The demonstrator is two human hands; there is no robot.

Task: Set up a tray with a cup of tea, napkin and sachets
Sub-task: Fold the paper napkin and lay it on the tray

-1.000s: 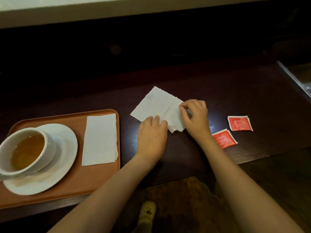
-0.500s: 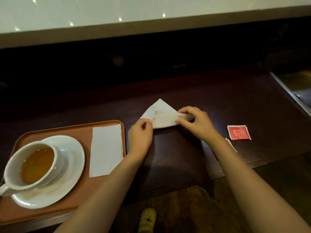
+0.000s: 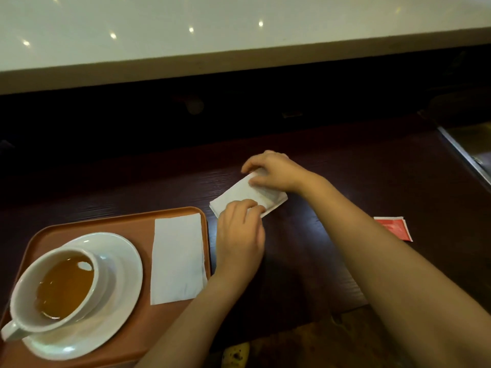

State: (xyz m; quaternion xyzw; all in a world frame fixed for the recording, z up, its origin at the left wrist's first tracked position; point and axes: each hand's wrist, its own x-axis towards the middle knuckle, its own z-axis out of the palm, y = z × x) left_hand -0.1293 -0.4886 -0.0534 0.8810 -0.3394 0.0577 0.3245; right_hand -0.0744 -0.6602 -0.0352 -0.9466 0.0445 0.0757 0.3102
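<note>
An orange tray [image 3: 127,224] lies at the left on the dark table. It carries a white cup of tea [image 3: 57,288] on a white saucer [image 3: 119,296] and a folded white napkin [image 3: 176,258]. Just right of the tray, a second white napkin [image 3: 239,193] lies folded into a narrow rectangle on the table. My left hand [image 3: 239,232] presses on its near edge. My right hand [image 3: 273,170] pinches its far right end. A red sachet [image 3: 393,227] lies to the right, partly hidden behind my right forearm.
The dark wooden table [image 3: 332,168] runs to a near edge at the lower right. A pale counter [image 3: 212,35] rises behind it. A metal rail [image 3: 465,152] crosses the far right. A yellow shoe [image 3: 236,354] shows on the floor below.
The second napkin went from spread out to a triangle and then to a narrow folded rectangle. Both hands moved with it. My right forearm now covers one of the two red sachets.
</note>
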